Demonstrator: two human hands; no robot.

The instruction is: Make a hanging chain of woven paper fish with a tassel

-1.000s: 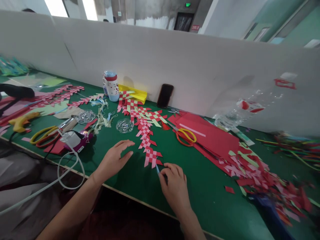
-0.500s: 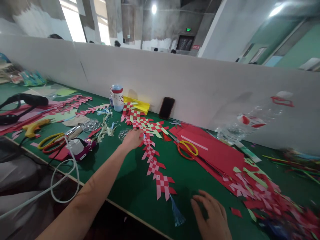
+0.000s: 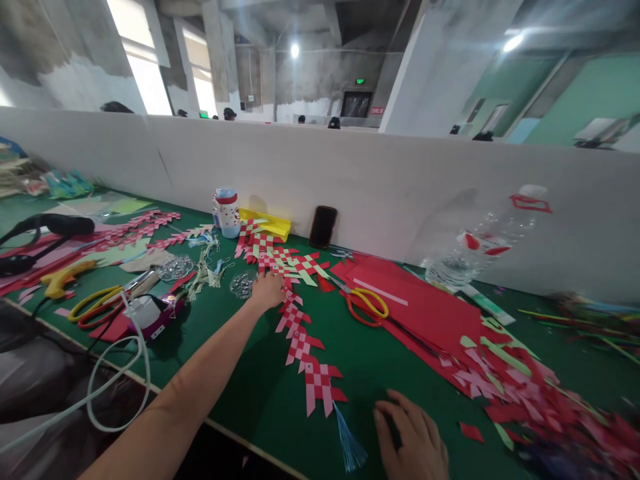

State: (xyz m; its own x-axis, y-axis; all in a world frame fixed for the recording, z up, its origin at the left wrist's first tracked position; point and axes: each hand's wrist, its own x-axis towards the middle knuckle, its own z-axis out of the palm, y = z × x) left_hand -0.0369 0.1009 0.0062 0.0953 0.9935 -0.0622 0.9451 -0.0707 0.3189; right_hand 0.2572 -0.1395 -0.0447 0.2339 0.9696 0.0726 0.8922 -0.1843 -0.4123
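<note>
A string of woven red-and-pink paper fish (image 3: 299, 345) runs down the middle of the green table, a blue tassel (image 3: 350, 440) at its lower end. At its upper end my left hand (image 3: 267, 291) has its fingers curled down onto the paper; the fingertips are partly hidden. Beside those fingers is a clear dish of small shiny pieces (image 3: 243, 285). Beyond the hand lie more woven fish with pale green strips (image 3: 303, 265). My right hand (image 3: 413, 437) rests low on the table, right of the tassel, fingers loosely bent and apart, holding nothing.
Scissors (image 3: 369, 303) lie against red paper sheets (image 3: 420, 313). Paper scraps (image 3: 530, 387) spread at the right, near a clear bottle (image 3: 493, 240). A phone (image 3: 323, 227) leans on the white partition (image 3: 380, 180). Left are a cup (image 3: 229, 215), a glue gun (image 3: 67, 278) and a white cable (image 3: 90, 400).
The view has tipped up, and the table things appear slightly lower and further left. My left hand stays at the upper part of the fish string; my right hand stays near the tassel.
</note>
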